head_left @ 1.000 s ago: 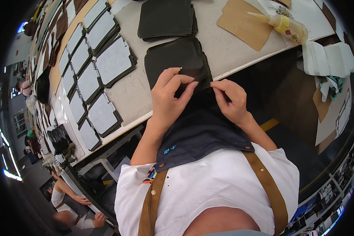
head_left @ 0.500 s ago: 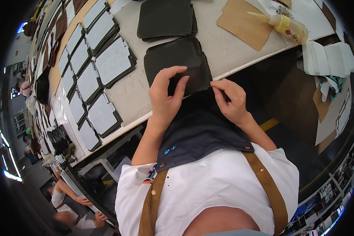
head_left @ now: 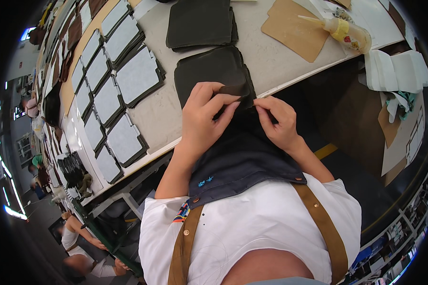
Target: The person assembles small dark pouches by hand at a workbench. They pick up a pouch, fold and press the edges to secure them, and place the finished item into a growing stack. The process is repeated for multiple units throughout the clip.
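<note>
Head view: near stack of dark sheets [head_left: 207,71] at the bench [head_left: 162,114] edge, directly before the wearer. Left hand [head_left: 203,110] over its near side, thumb and forefinger drawn together, apparently pinching a lifted sheet edge [head_left: 235,90]. Right hand [head_left: 280,118] at the near right corner, thumb and forefinger closed, seemingly on that corner. Progress, judged: partway through; one edge raised, most of the stack lying flat; how many sheets are handled, cannot tell. Far stack of dark sheets [head_left: 199,23] untouched, just beyond. Relative to fingers: near stack mostly ahead of both hands, its near edge between them.
</note>
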{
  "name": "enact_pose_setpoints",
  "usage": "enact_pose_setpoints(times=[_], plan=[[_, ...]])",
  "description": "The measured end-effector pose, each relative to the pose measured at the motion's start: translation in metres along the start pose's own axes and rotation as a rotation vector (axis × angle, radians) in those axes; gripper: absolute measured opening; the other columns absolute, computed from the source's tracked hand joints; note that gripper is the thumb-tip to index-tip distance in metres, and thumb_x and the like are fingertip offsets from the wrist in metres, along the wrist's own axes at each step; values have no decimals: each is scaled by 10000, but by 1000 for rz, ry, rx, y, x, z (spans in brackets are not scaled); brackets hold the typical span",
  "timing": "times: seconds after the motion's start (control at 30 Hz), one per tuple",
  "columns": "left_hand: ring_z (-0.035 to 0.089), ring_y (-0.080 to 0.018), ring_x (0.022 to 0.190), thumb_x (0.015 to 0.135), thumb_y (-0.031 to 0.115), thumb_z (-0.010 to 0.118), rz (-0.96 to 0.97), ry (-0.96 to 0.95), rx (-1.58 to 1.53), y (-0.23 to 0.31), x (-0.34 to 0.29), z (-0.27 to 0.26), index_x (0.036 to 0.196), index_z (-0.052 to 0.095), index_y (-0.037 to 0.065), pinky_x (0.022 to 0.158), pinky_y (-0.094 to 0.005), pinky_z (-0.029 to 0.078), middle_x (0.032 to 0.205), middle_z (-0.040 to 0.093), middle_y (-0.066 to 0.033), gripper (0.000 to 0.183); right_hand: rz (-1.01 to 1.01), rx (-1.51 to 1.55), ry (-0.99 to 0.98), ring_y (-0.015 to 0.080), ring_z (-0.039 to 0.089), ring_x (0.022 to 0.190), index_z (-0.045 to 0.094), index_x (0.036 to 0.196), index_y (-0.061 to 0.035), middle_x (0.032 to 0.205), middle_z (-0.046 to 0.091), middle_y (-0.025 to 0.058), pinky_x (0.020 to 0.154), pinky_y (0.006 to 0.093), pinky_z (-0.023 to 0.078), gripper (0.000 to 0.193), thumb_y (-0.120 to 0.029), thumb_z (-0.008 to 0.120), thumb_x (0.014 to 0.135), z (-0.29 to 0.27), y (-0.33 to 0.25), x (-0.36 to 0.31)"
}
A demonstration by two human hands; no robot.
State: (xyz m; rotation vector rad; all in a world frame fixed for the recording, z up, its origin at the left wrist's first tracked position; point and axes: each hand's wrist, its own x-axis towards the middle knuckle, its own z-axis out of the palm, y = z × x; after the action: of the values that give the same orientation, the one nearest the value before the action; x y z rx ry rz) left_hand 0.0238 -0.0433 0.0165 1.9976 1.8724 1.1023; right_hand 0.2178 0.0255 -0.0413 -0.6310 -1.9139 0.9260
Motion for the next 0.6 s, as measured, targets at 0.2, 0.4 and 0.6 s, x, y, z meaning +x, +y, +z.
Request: enact_pose_setpoints(times=[0.2, 0.4, 0.6], plan=[[628, -321, 982, 769, 41, 836, -122, 31, -83, -1, -1, 1, 893, 717, 41, 824, -395, 508, 1018, 654, -131, 172, -22, -9, 8, 268, 653, 671, 684, 1036, -11, 824, 680, 115, 629, 347, 514, 200, 71, 704, 855, 0, 0, 1], [633, -272, 984, 783, 22, 839, -142, 26, -111, -1, -1, 1, 882, 693, -2, 846, -344, 488, 1015, 658, -135, 178, 109, 12, 56, 243, 629, 645, 691, 1067, -19, 837, 672, 94, 611, 326, 507, 231, 67, 709, 853, -2, -5, -1], [640, -276, 995, 765, 29, 852, -127, 25, -118, -4, -1, 1, 861, 704, -1, 845, -345, 489, 991, 665, -131, 179, 36, -38, 79, 242, 611, 742, 699, 1101, -66, 921, 644, 76, 679, 345, 494, 292, 17, 767, 830, 0, -5, 6]])
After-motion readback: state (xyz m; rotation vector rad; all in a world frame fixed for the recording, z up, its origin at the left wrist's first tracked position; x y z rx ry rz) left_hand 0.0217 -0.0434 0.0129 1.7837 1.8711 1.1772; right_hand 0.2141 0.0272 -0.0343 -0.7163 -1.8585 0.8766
